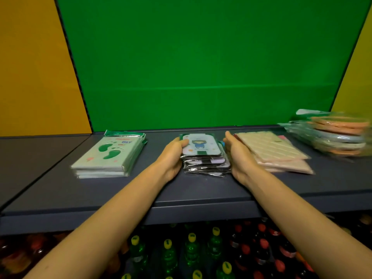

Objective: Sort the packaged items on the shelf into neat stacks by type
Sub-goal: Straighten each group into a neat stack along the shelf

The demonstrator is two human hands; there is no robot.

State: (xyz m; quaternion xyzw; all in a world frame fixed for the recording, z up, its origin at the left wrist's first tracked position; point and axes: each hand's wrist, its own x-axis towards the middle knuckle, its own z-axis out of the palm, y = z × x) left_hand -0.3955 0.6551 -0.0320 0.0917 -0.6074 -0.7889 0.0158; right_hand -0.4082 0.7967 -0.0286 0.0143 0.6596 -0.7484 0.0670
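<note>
Head view is looking down on a dark grey shelf [60, 190] that is running across the frame, with a green panel [201, 57] standing behind it. At nine o'clock from the middle, the footprint stack [108, 158] is lying squared up. It is made of pale green packets in clear wrap, with two green footprints printed on the top one and small lettering too blurred to read.

To its right, the left hand [173, 156] is gripping the cartoon stack [203, 152] at the shelf's centre, thumb hooking over the left edge of the top packet. Its fingers are sitting behind the packets and are hidden. This stack is looking uneven. The top packet is showing a small cartoon figure in blue on a white card, while the darker packets beneath, in crinkled wrap, are jutting out toward six o'clock.

The right hand [239, 156] is pressing flat against the stack's three o'clock side, fingers straight and released, thumb pointing up. Where its fingertips are ending is impossible to tell.

Just beside that hand, at three o'clock, the quilted stack [275, 152] is lying slightly fanned, a cream padded packet on pinkish ones. At two o'clock the blurred pile [338, 135] is smearing into orange and green bands, its packet types hard to make out, its right side reaching the frame edge.

Below the shelf, at six o'clock, bottles [191, 248] with yellow and red caps are standing in dim light.
</note>
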